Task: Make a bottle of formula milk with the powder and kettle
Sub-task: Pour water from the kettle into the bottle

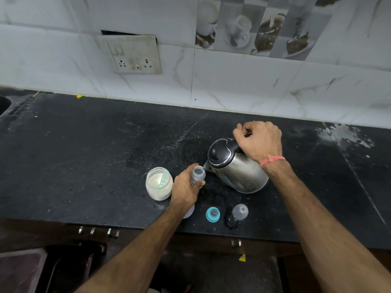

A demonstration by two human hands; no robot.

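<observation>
Head view: the pour is the step in hand. The bottle (198, 173) is uncapped, its open mouth turned up and held just beside the spout of the kettle (236, 166), which is tipped toward it over the black bench (84, 155). Whether water is running, or how much is already in the bottle, cannot be told; no stream shows. The powder jar (159, 183) stands open on the bench just left of the bottle, with a pale scoop lying in the powder. Whether powder has gone into the bottle cannot be told either. Near the front edge lie the blue teat ring (212, 214) and, just right of it, the clear cap (240, 211), both off and well apart from the bottle. So, as a judgement: opening is done; filling with water, possibly dosing the powder, then screwing on the ring, capping and shaking are left.

The left hand (186, 188) has its grip wrapped round the bottle body, fingers curled about it below the neck, holding it upright or nearly so. The right hand (259, 140) has its grip clenched round the kettle's black handle from above, wrist raised, a pink thread at the wrist. Neither grip has slack showing.
</observation>
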